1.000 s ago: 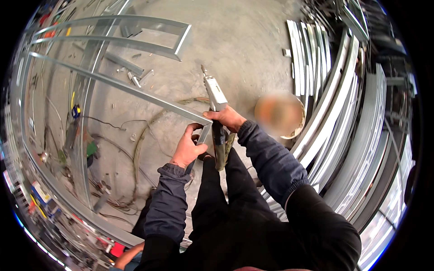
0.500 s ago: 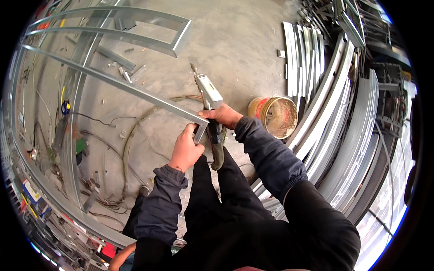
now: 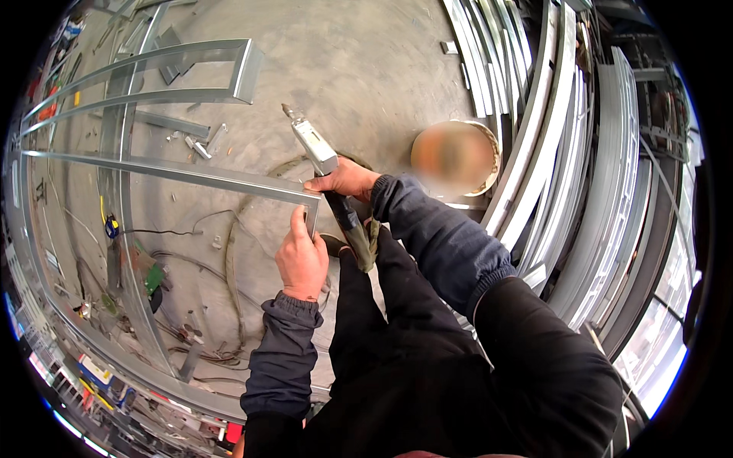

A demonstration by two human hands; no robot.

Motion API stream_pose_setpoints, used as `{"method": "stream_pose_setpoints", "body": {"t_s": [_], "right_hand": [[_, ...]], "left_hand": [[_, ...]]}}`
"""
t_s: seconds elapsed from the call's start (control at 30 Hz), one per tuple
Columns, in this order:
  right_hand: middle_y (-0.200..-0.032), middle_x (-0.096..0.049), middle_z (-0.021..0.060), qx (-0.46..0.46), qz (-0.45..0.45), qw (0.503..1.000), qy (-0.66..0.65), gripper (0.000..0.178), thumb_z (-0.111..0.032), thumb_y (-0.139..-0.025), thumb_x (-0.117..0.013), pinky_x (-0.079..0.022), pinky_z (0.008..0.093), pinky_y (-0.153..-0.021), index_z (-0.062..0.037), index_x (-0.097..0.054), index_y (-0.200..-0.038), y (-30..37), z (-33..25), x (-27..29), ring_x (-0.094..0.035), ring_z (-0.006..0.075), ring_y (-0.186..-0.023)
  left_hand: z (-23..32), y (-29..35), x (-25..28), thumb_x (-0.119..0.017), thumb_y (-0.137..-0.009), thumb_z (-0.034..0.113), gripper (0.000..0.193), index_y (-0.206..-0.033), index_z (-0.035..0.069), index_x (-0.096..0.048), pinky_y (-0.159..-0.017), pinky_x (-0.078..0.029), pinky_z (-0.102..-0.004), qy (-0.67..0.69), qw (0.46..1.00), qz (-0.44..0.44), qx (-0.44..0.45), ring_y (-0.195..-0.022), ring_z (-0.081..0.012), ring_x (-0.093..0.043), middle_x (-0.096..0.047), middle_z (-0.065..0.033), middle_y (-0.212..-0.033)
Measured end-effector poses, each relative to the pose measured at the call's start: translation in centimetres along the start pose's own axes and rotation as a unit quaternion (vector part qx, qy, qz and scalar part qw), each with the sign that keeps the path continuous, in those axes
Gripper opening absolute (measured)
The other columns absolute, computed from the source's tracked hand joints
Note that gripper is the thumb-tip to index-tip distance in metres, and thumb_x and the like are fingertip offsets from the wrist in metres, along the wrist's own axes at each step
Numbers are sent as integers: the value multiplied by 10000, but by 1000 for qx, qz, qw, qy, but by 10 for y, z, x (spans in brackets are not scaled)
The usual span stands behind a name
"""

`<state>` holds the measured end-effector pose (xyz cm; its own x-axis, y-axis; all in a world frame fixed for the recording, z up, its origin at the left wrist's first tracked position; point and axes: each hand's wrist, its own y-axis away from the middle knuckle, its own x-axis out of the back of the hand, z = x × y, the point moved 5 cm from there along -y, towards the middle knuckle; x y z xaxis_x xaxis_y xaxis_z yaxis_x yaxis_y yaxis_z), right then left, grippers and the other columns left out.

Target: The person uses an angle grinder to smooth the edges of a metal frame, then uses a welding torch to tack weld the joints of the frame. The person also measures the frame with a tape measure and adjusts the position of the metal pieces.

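My left hand (image 3: 301,259) is closed on the short turned-down end piece (image 3: 314,210) of a long galvanized metal bar (image 3: 206,177), with the fingertips partly hidden behind it. Wrapped around the dark grip of a welding torch is my right hand (image 3: 351,180), its thumb reaching the bar's corner. The torch (image 3: 314,146) has a silver box-shaped body and a narrow nozzle pointing up and left, away from me. A thick sheathed cable (image 3: 362,248) hangs from its grip toward my legs.
More frame bars (image 3: 244,72) extend at the upper left. A round bucket (image 3: 456,158), blurred, stands right of my hands. Stacked metal profiles (image 3: 565,168) fill the right side. Cables, a tape measure (image 3: 111,226) and offcuts (image 3: 200,145) lie at the left.
The view has shifted, so my hands, torch and bar corner appear farther left. Both hands keep their hold. The bar looks more level across the picture.
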<state>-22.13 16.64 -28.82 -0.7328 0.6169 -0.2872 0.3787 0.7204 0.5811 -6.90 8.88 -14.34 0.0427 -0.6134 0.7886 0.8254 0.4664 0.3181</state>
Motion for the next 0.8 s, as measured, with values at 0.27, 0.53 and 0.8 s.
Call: {"method": "stream_pose_setpoints", "body": {"t_s": [0.27,0.53,0.8], "right_hand": [[-952,-693,29,-30,-24,999,9,421,-338,-817,-914,-510,339,-798,-50,-711,-1047,1,0,0,-619,158,-903],[-945,-696,20,-16,-18,1000,3,375,-309,-831,-905,-507,336,-813,-53,-722,-1036,4,-2,-1,-619,148,-909],[-972,-696,32,-36,-18,999,17,409,-325,-833,-902,-504,345,-828,-44,-714,-1063,7,-7,-1,-618,160,-921]], "left_hand": [[10,4,1,-672,-860,18,830,-1619,35,-339,-812,-568,-474,-72,992,17,-99,-993,-397,-713,-704,-226,-1188],[15,5,1,-680,-855,17,841,-1622,38,-334,-843,-566,-462,-91,993,1,-81,-1046,-398,-703,-691,-229,-1261],[22,0,6,-684,-829,12,962,-1662,54,-206,-692,-542,-535,-91,992,7,-90,-789,-455,-696,-710,-257,-944]]}}
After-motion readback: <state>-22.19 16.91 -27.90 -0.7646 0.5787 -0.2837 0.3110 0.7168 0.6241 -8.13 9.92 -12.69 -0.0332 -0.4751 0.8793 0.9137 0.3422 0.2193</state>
